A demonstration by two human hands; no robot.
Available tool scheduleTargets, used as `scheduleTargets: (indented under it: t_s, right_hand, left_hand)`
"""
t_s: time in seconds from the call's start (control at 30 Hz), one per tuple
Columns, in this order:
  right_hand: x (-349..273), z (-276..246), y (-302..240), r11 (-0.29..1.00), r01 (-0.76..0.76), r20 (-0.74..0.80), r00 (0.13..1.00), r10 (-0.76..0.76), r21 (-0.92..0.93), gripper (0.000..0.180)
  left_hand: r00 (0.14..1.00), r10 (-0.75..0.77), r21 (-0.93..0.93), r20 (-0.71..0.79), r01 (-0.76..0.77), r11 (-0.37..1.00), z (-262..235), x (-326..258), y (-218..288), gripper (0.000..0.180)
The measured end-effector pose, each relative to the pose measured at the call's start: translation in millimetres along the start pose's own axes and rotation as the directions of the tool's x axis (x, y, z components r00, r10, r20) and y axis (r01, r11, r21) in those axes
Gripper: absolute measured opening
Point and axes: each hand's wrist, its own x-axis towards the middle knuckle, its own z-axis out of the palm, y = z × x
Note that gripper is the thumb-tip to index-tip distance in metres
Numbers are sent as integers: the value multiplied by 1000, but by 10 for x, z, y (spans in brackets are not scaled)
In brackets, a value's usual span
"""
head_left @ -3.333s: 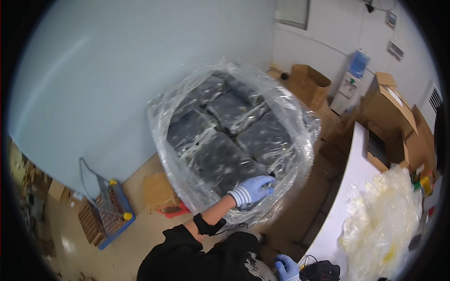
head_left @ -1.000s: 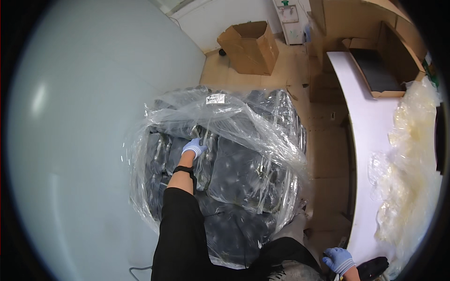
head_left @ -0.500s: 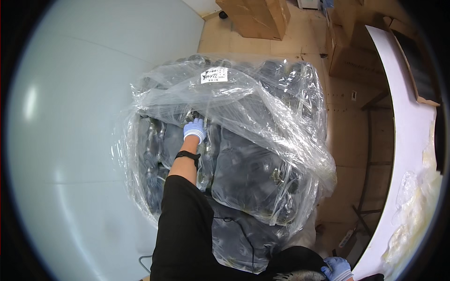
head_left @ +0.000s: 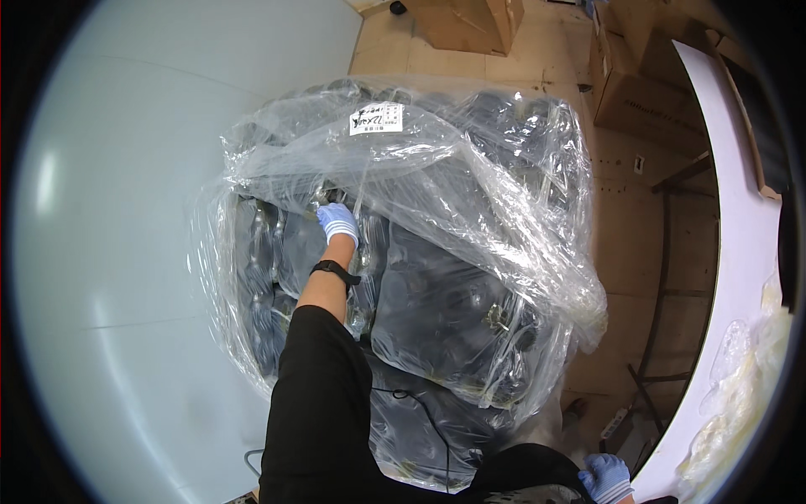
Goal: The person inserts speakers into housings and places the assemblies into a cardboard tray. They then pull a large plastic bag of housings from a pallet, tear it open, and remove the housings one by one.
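My left hand (head_left: 338, 223), in a pale blue knitted glove with white cuff bands, reaches over a large stack of dark, rounded goods packed in clear plastic. Its fingers are curled closed on the bunched plastic film (head_left: 324, 195) of the left upper pack. A loose clear plastic cover (head_left: 420, 181) drapes across the upper part of the stack and bears a white label (head_left: 376, 119). The dark pack (head_left: 437, 311) lies to the right of my left forearm. Low on the right, my right hand (head_left: 606, 479), gloved alike, is curled beside black cloth; its grip is hidden.
A smooth pale wall panel (head_left: 126, 252) borders the stack on the left. Cardboard boxes (head_left: 466, 21) stand at the back, with another carton (head_left: 642, 101) at the back right. A dark metal frame (head_left: 663, 286) and a white board (head_left: 701, 336) flank the right side.
My left fingers, laid over the film before, are now curled closed at the bunched spot. The view has shifted slightly, and my right hand stays low on the right.
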Motion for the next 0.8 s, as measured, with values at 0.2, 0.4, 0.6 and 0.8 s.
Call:
scheduleTargets:
  t_s: [0.2,0.4,0.6,0.8]
  right_hand:
    - [5,-44,80,999,-8,40,999,10,-43,27]
    - [-11,112,171,997,-53,-15,999,52,-60,29]
    - [11,25,156,995,2,1,1000,-2,-97,28]
    - [103,-18,120,995,-9,25,1000,12,-103,29]
  left_hand:
    - [991,70,52,114,-76,996,-1,120,-276,21]
    - [997,72,21,-9,-72,997,-33,-35,-329,19]
    - [984,141,-12,-109,-144,990,-139,-244,-509,18]
    - [969,199,-42,-145,-207,977,-246,-606,-671,17]
